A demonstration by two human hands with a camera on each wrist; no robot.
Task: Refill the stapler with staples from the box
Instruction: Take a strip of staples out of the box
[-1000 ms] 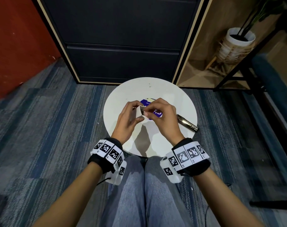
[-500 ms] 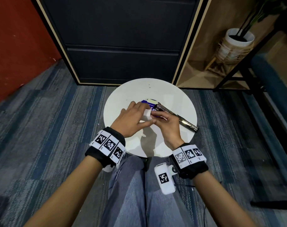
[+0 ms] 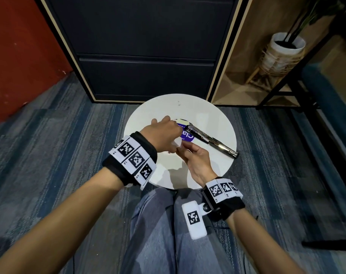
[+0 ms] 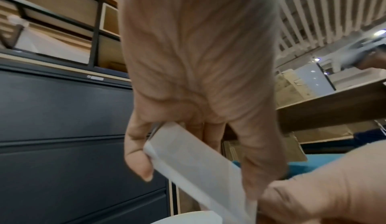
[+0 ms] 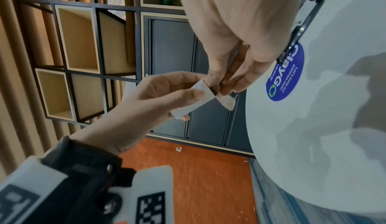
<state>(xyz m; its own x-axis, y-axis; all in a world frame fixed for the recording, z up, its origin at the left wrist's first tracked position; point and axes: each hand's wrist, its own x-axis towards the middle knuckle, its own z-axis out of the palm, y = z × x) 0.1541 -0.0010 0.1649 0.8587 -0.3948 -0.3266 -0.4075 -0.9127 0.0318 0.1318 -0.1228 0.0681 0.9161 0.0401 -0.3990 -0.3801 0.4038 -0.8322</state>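
My left hand [image 3: 164,133] holds the small white staple box [image 5: 194,98] in a pinching grip, thumb on one face and fingers on the other. My right hand [image 3: 197,161] pinches at the box's open end flap, fingertips [image 5: 224,88] pressed together there; whether any staples are out I cannot tell. Both hands hover above the round white worktop [image 3: 211,119]. The stapler [image 3: 211,139] lies open flat at about one o'clock from the box, its long axis running ten to four, one end over a blue sticker [image 3: 188,135]. My right hand is nearer it. Half a second ago the hands sat lower and closer together; now the left has lifted and turned the box.
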